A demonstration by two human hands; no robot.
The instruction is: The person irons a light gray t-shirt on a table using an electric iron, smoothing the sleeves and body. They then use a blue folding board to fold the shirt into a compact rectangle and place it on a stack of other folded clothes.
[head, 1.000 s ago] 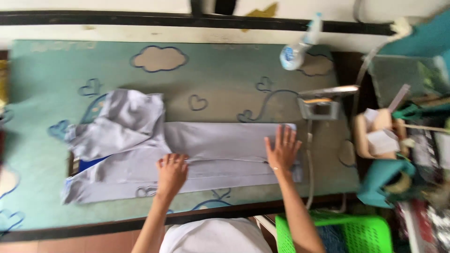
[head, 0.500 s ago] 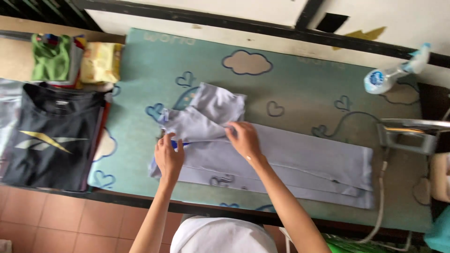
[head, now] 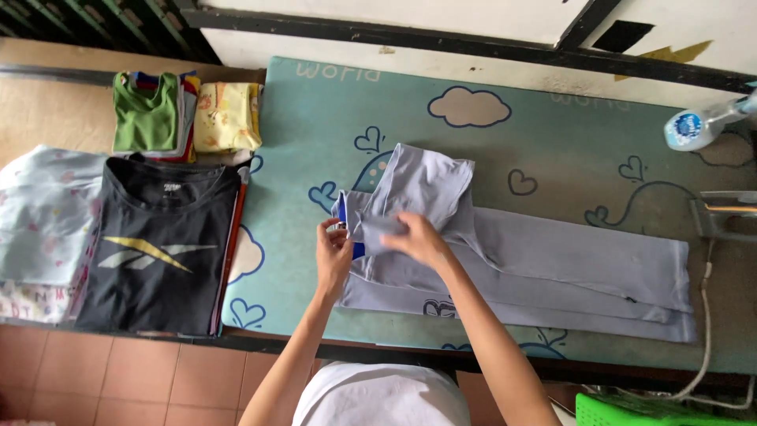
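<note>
At nine o'clock, a pale printed cloth [head: 43, 207] runs off the frame's left edge, its full shape hidden under a black T-shirt [head: 158, 244] with a gold chest mark that tops a stack of folded clothes. At ten o'clock sit a folded green top [head: 145, 117] and a yellow folded cloth [head: 227, 117]. At centre, on the teal padded ironing mat [head: 552, 126] with cloud and heart drawings, lies a pale lavender garment [head: 536, 264], folded long, its upper end turned back toward twelve o'clock. The left hand [head: 333, 256] pinches the garment's edge beside a blue inner patch [head: 356, 248] (whether label or lining is hard to tell), while the right hand [head: 416, 239] grips a fold of the same fabric, fingers curled over it. At two o'clock a spray bottle [head: 698, 125] is cut off by the right edge; at three o'clock only a sliver of an iron [head: 727, 213] shows, its white cord [head: 704, 331] trailing toward five o'clock beside a green basket [head: 662, 410]. Compared with half a second earlier, the hands have drawn closer together at the garment's collar end; the garment itself has barely shifted.
</note>
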